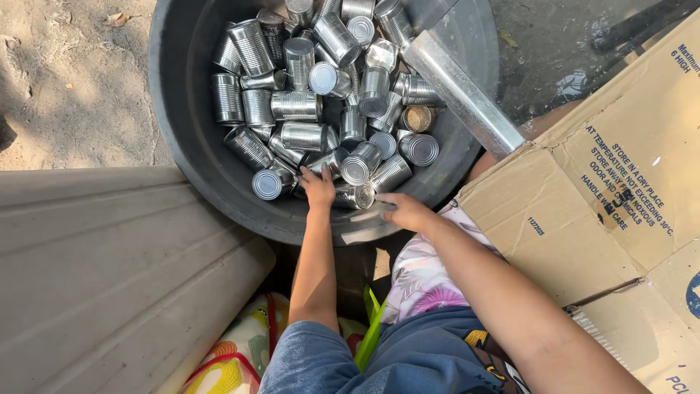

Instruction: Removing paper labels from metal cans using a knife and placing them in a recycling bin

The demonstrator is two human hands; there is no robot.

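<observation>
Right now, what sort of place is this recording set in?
Probably an outdoor yard used for sorting: bare sandy ground, a large grey plastic tub full of unlabelled silver metal cans, and a flattened brown cardboard box.

- A single view, from a camera worn on the person's head, looking almost straight down over their lap and outstretched arms.
- The camera sits close: the left hand (319, 187) and right hand (407, 211) appear just below the middle of the frame, forearms running down to the bottom edge.
- The view faces forward and down into a large round dark grey plastic tub (182, 138), which fills the upper centre and is cut off at the top.
- A flattened brown cardboard box (620, 211) fills the right edge; a pale ridged grey panel (109, 270) fills the lower left; sandy ground (65, 80) shows at upper left.
</observation>
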